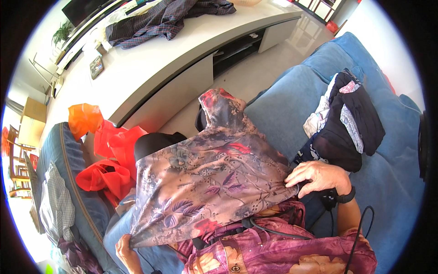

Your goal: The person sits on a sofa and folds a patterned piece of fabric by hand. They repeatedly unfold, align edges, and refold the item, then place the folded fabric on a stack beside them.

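Observation:
A garment of brown-grey fabric printed with flowers and leaves (212, 178) is spread over my lap, with one narrower end reaching up towards the low cabinet. My left hand (126, 248) pinches its lower left corner. At its right edge, my right hand (311, 178) has fingers and thumb on the cloth, gripping the edge; a dark band is on that wrist. To the right of the garment, a pile of folded dark and patterned clothes (345, 120) lies on the blue sofa (280, 99).
Red fabric bags (114, 150) and an orange plastic bag (85, 118) are at the left, by the sofa arm (77, 178). A checked garment (56, 202) hangs over that arm. Ahead stands a white-topped table (137, 75) with a plaid shirt (164, 22) and a phone (97, 67). Black cables cross near my waist.

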### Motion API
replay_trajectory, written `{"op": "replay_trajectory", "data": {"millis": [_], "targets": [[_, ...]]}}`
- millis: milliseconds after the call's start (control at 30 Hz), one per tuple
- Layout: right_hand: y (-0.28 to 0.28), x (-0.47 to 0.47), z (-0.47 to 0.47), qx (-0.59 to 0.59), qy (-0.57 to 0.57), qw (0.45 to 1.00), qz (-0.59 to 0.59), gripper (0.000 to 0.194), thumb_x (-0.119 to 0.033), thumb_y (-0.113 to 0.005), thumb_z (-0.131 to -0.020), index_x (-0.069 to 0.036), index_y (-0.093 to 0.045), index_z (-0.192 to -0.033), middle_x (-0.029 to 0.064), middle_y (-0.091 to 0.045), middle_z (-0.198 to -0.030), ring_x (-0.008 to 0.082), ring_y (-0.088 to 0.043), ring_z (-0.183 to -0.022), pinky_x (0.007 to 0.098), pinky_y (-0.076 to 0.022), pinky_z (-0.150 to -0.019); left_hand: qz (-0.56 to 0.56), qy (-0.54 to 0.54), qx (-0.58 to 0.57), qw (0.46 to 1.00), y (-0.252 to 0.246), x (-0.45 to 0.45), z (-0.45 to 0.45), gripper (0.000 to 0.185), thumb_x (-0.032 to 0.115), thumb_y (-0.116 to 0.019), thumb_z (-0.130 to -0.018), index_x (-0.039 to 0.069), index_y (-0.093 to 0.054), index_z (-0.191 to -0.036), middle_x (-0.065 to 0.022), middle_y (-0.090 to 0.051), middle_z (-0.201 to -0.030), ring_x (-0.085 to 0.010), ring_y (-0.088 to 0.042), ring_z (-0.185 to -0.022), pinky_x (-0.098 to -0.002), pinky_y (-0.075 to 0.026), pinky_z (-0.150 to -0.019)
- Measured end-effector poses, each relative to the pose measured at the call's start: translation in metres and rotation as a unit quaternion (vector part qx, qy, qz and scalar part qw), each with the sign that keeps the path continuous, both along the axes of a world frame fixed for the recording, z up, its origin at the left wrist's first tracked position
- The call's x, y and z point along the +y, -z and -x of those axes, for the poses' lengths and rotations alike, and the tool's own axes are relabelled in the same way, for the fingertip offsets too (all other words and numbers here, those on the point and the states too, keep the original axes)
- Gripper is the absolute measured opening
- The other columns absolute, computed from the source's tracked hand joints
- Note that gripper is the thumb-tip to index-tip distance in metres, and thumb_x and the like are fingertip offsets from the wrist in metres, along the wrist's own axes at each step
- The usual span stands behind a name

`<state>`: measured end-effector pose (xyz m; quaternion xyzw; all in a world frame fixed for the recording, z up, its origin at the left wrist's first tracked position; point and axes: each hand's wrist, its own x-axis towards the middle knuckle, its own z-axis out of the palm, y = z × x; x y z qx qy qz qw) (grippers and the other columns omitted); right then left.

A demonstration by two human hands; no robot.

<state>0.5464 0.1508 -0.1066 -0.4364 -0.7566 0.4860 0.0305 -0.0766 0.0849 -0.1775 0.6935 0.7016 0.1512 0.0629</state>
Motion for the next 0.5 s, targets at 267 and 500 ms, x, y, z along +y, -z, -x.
{"op": "replay_trajectory", "data": {"millis": [267, 500], "targets": [[-0.006, 0.099, -0.009, 0.041, 0.167, 0.983, -0.071, 0.039, -0.011, -0.072, -0.089, -0.006, -0.067, -0.127, 0.0106, -0.071, -0.121, 0.0242, -0.067, -0.105, 0.0372, -0.0526, -0.094, 0.017, 0.010, -0.002, 1.000, -0.003, 0.004, -0.005, 0.031, -0.009, -0.049, -0.074, -0.001, -0.068, -0.097, -0.0183, -0.071, -0.093, -0.0361, -0.068, -0.088, -0.0399, -0.048, -0.082], [0.062, 0.228, 0.036, 0.154, 0.158, 0.969, -0.111, 0.055, -0.015, -0.070, -0.092, -0.005, -0.053, -0.144, 0.0162, -0.060, -0.141, 0.0274, -0.056, -0.129, 0.0391, -0.0464, -0.107, 0.023, 0.015, 0.005, 1.000, -0.002, 0.002, -0.003, 0.031, -0.010, -0.049, -0.073, -0.001, -0.068, -0.096, -0.0188, -0.070, -0.090, -0.0380, -0.066, -0.085, -0.0419, -0.048, -0.079]]}}
